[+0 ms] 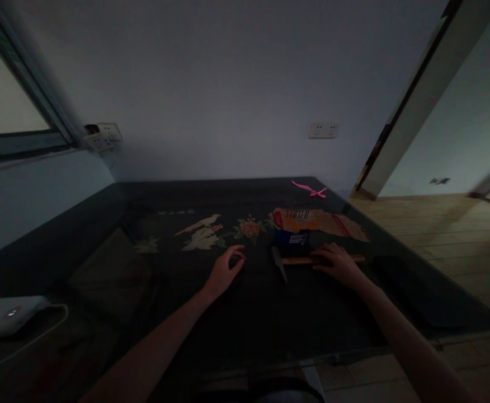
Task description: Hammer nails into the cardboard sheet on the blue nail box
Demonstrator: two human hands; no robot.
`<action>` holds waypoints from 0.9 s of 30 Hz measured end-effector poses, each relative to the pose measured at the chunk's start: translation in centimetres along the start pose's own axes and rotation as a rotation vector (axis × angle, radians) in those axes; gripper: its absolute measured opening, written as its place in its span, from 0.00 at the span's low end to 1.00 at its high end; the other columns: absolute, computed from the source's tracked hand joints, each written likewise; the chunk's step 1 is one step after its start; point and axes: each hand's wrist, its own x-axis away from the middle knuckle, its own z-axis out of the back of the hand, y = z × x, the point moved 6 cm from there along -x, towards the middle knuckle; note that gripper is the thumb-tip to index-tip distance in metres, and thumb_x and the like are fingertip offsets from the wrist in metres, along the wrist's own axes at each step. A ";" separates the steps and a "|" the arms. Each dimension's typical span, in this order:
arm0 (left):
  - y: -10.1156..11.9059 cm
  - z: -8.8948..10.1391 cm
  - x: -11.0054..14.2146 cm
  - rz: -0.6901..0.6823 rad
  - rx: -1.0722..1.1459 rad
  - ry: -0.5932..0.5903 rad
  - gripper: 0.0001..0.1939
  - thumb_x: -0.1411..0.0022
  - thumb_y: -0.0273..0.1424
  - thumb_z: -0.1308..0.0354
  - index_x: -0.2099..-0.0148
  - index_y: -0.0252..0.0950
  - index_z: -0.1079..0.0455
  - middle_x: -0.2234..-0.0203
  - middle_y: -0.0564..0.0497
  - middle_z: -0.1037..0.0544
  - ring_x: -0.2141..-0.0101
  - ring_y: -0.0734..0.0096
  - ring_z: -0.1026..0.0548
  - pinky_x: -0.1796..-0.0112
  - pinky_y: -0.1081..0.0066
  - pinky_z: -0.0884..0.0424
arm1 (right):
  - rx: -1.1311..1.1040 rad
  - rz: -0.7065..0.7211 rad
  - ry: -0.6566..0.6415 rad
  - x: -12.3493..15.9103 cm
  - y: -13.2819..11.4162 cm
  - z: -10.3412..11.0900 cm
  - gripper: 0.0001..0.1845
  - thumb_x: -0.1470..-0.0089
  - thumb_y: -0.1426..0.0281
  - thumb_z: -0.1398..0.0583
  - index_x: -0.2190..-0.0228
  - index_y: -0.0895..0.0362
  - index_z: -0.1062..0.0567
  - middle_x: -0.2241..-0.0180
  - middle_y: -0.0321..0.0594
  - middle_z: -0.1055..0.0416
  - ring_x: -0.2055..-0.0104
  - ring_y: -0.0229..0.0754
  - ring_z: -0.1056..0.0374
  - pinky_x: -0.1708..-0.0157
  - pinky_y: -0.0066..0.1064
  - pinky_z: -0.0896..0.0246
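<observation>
A hammer (297,261) lies on the dark tabletop, its metal head to the left and its wooden handle running right. My right hand (335,262) is over the handle with its fingers curled round it; the palm side is hidden. To the left of the hammer head, my left hand (225,270) hovers at or just above the table, fingers loosely bent and apart, holding nothing. Just behind the hammer sits a blue box (291,237) with a small pale label. A torn piece of printed cardboard (324,223) lies behind and partly over it.
A pink ribbon (312,190) rests at the table's far right corner. On the left edge is a white device (10,316) with a cable. A dark flat object (413,291) lies at the right. The table (228,330) meets the wall, which has sockets (323,131).
</observation>
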 end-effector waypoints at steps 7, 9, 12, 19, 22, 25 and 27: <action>0.1 -1.0 0.1 0.065 0.183 -0.005 0.13 0.46 0.35 0.43 0.58 0.37 0.29 0.67 0.47 0.24 0.64 0.65 0.26 0.59 0.66 0.33 | -0.169 0.014 0.099 0.3 -7.1 1.5 0.12 0.45 0.64 0.46 0.66 0.56 0.24 0.65 0.47 0.32 0.59 0.49 0.38 0.56 0.42 0.44; -0.1 -1.5 -0.1 0.139 0.286 0.022 0.13 0.47 0.36 0.42 0.60 0.36 0.29 0.67 0.47 0.24 0.64 0.65 0.27 0.59 0.66 0.33 | -0.269 0.048 0.096 -0.4 -10.8 0.7 0.12 0.44 0.65 0.47 0.67 0.56 0.25 0.65 0.46 0.31 0.60 0.46 0.37 0.58 0.37 0.42; -0.2 -2.5 -0.1 0.258 0.523 0.118 0.16 0.46 0.39 0.43 0.60 0.35 0.30 0.65 0.46 0.25 0.61 0.66 0.27 0.59 0.67 0.33 | -0.440 0.092 0.064 -2.3 -16.1 -1.5 0.10 0.43 0.65 0.46 0.66 0.55 0.26 0.65 0.41 0.30 0.61 0.42 0.35 0.60 0.32 0.40; -0.6 -5.0 0.2 0.423 0.922 0.280 0.22 0.45 0.48 0.51 0.63 0.33 0.31 0.66 0.45 0.25 0.61 0.64 0.27 0.58 0.66 0.32 | -0.774 -0.022 -0.009 -6.1 -19.9 -8.6 0.13 0.41 0.64 0.47 0.65 0.61 0.29 0.68 0.37 0.29 0.68 0.38 0.32 0.68 0.33 0.35; -0.5 -5.2 0.2 0.384 0.896 0.260 0.22 0.46 0.48 0.50 0.65 0.32 0.31 0.71 0.47 0.25 0.66 0.66 0.26 0.59 0.67 0.32 | -0.858 -0.074 -0.079 -5.7 -19.1 -10.5 0.14 0.43 0.64 0.45 0.60 0.61 0.29 0.63 0.38 0.30 0.65 0.40 0.31 0.67 0.36 0.34; -0.1 -5.3 0.3 0.357 0.835 0.195 0.22 0.46 0.48 0.50 0.67 0.32 0.30 0.74 0.48 0.26 0.69 0.68 0.27 0.62 0.68 0.32 | -0.921 -0.111 -0.148 -5.0 -18.5 -11.3 0.14 0.43 0.65 0.45 0.58 0.60 0.30 0.61 0.39 0.30 0.65 0.41 0.31 0.67 0.36 0.33; 0.0 -5.4 0.3 0.364 0.793 0.169 0.22 0.46 0.48 0.50 0.69 0.32 0.30 0.75 0.47 0.26 0.69 0.67 0.27 0.63 0.68 0.32 | -0.955 -0.125 -0.181 -4.8 -18.4 -11.4 0.14 0.43 0.65 0.45 0.58 0.60 0.30 0.61 0.40 0.30 0.65 0.40 0.31 0.67 0.36 0.33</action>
